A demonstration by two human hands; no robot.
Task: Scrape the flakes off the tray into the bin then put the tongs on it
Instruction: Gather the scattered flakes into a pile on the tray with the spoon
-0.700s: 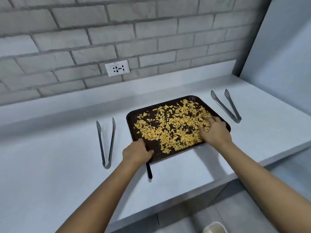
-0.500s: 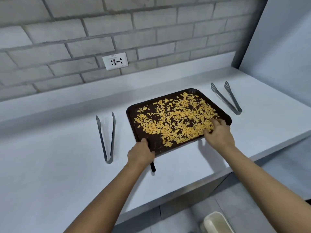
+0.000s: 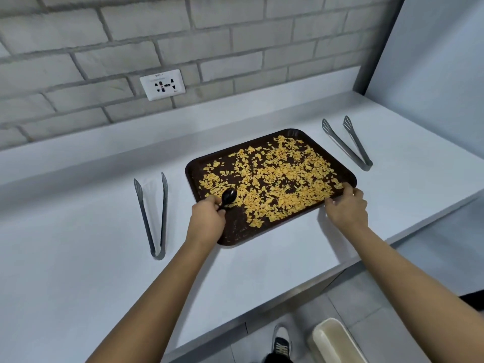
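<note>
A dark brown tray point(image 3: 237, 235) lies on the white counter, covered with yellow flakes point(image 3: 277, 174). My left hand point(image 3: 207, 218) is at the tray's near-left edge, shut on a black spoon point(image 3: 228, 196) whose bowl rests over the tray's left part. My right hand point(image 3: 345, 205) grips the tray's near-right corner. One pair of grey tongs point(image 3: 152, 213) lies left of the tray, another pair point(image 3: 347, 142) to its right. A cream bin point(image 3: 335, 341) stands on the floor below the counter edge, partly cut off by the frame.
A brick wall with a white socket point(image 3: 162, 84) runs behind the counter point(image 3: 78, 258). A grey wall closes the right side. My shoe point(image 3: 281, 341) shows on the tiled floor beside the bin.
My left hand has turned the black spoon up so its bowl now lies over the tray. My right hand has slid to the tray's near-right corner. The view has tilted down toward the bin.
</note>
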